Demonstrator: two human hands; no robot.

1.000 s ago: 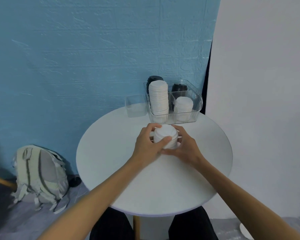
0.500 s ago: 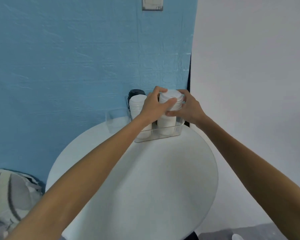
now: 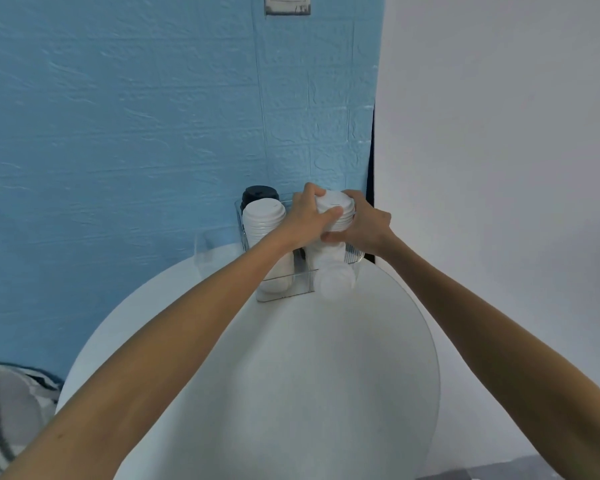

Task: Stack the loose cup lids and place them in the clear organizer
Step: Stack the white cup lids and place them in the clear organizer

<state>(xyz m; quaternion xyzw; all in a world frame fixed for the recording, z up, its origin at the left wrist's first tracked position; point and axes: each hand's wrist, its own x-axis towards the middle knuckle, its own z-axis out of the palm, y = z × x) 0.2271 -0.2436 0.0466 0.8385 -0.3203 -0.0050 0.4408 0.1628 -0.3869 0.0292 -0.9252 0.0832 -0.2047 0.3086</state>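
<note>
A short stack of white cup lids is held between both hands above the front right compartment of the clear organizer. My left hand grips its left side with the thumb across the front. My right hand grips its right side. Under them a white lid stack stands in that compartment. A taller white lid stack fills the front left compartment, with black lids behind it.
The organizer stands at the far edge of a round white table, against a blue wall. A small clear container sits to its left. A backpack lies on the floor at the lower left. A white wall is on the right.
Both hands lifted the lid stack off the table and carried it away from me to above the organizer's right compartment. Since half a second ago it has hardly moved.
</note>
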